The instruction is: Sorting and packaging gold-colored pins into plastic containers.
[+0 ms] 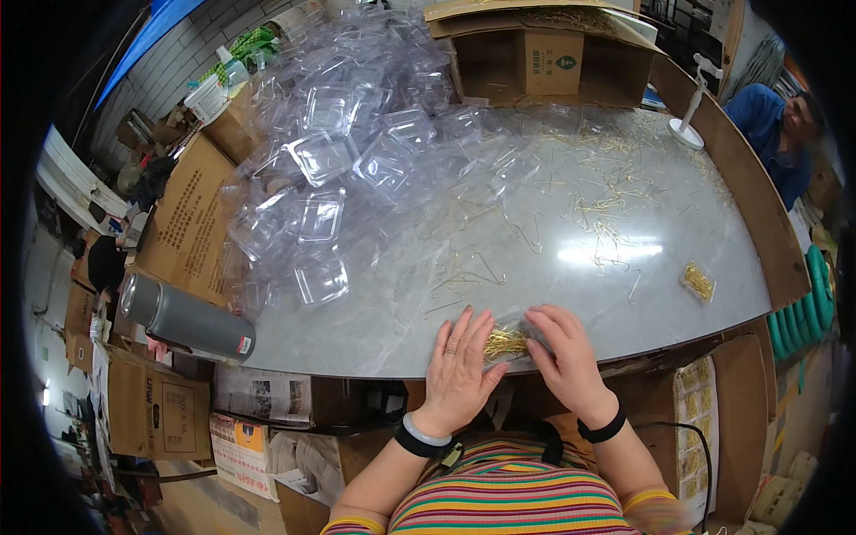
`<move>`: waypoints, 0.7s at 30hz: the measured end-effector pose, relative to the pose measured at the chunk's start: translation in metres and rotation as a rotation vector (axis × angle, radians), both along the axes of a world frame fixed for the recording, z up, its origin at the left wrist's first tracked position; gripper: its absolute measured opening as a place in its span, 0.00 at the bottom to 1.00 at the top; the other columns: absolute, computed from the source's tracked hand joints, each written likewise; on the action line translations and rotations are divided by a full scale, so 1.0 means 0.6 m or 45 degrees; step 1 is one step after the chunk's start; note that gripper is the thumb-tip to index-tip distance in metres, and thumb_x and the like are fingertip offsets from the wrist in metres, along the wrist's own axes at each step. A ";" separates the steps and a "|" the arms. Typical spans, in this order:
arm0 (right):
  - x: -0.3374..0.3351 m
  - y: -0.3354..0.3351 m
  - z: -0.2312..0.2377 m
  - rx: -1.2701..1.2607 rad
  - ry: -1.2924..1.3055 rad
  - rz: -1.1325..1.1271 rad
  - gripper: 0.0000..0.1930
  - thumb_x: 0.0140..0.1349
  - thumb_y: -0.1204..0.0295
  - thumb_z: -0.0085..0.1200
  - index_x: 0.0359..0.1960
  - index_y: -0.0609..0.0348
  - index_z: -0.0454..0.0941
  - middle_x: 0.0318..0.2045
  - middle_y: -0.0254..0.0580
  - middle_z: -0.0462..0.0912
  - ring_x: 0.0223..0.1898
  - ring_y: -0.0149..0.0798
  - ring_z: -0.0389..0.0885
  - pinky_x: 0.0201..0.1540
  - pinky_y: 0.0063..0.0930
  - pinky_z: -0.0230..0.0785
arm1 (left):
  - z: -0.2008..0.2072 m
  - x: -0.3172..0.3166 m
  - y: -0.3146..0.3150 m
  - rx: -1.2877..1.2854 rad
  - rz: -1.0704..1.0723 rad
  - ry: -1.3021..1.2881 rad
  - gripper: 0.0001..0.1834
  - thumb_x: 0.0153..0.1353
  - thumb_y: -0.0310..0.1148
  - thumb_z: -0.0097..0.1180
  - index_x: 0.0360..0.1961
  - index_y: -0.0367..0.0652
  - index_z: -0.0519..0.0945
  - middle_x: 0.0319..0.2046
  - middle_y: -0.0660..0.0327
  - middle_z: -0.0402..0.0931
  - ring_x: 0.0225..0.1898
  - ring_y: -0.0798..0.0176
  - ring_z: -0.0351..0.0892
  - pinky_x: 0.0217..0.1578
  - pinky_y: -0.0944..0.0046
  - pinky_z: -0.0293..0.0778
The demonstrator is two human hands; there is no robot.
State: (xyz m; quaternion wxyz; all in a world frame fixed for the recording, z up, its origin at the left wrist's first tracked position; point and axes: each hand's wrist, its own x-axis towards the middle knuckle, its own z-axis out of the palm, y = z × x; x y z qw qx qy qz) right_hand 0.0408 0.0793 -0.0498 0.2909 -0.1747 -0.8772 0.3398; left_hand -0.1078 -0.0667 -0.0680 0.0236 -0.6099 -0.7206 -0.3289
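Observation:
At the table's near edge, a small clear plastic box (506, 342) filled with thin gold-coloured wire hooks sits between my hands. My left hand (456, 370) steadies its left side, with the fingers fairly straight and the thumb at the near corner. Bent fingers of my right hand (568, 358) close on the box's right side and far edge; their tips are partly hidden. Farther right on the table lies another filled clear box (697, 283). Loose gold wire hooks (606, 245) are scattered beyond my hands.
Empty clear plastic boxes (334, 169) form a large heap at the back left. A grey bottle (187, 319) lies on its side at the left edge. Cardboard boxes (553, 67) border the back, near a white stand (685, 134). Another person (771, 143) is at the far right.

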 end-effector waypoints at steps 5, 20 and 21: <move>-0.013 -0.015 0.005 0.168 0.018 -0.077 0.17 0.61 0.81 0.56 0.52 0.62 0.77 0.51 0.52 0.77 0.56 0.56 0.74 0.59 0.46 0.68 | 0.005 -0.001 -0.003 -0.039 -0.014 0.007 0.34 0.69 0.40 0.56 0.71 0.37 0.61 0.70 0.50 0.63 0.73 0.42 0.56 0.72 0.42 0.50; -0.010 0.029 0.026 -0.216 -0.140 -0.245 0.12 0.60 0.75 0.61 0.46 0.60 0.81 0.31 0.48 0.83 0.31 0.47 0.82 0.35 0.38 0.75 | 0.023 -0.020 0.008 0.037 0.177 -0.151 0.42 0.61 0.39 0.66 0.71 0.34 0.61 0.64 0.43 0.66 0.65 0.40 0.65 0.64 0.47 0.63; -0.002 0.025 0.024 -0.262 -0.147 -0.292 0.12 0.60 0.75 0.62 0.45 0.60 0.81 0.29 0.47 0.83 0.28 0.47 0.82 0.33 0.37 0.75 | 0.019 -0.016 0.006 0.008 0.246 -0.192 0.41 0.60 0.39 0.67 0.70 0.34 0.63 0.63 0.43 0.67 0.63 0.40 0.67 0.63 0.48 0.65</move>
